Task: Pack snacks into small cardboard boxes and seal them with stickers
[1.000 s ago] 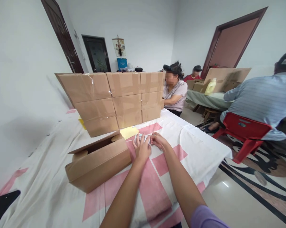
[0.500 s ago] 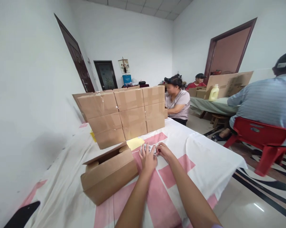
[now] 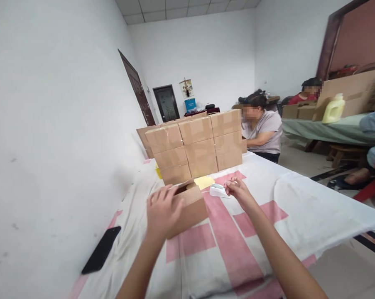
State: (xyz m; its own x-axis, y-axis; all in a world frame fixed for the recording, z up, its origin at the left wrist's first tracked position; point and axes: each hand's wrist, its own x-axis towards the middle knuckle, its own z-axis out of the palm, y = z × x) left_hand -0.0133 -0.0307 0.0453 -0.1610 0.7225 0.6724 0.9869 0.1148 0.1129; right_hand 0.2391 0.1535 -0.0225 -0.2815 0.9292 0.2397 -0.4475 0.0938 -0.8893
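Note:
My left hand (image 3: 162, 209) is over the left end of an open brown cardboard box (image 3: 190, 211), fingers apart; whether it touches the box is unclear. The box lies on the pink and white cloth, its opening partly hidden by that hand. My right hand (image 3: 237, 192) is raised beside a small white object (image 3: 218, 191), its fingers curled together; anything between them is too small to make out. Behind the white object lies a yellow paper (image 3: 204, 182).
Stacked taped boxes (image 3: 201, 153) stand at the back of the cloth-covered table (image 3: 302, 207). A black phone (image 3: 101, 250) lies at the left, near the wall. One person (image 3: 265, 133) sits beyond the stack; others are at a green-covered table (image 3: 312, 131) holding a yellow jug (image 3: 333, 109).
The view has turned, showing the whole phone. My left hand has left the white object and moved left to the open box. My right hand stays near the white object.

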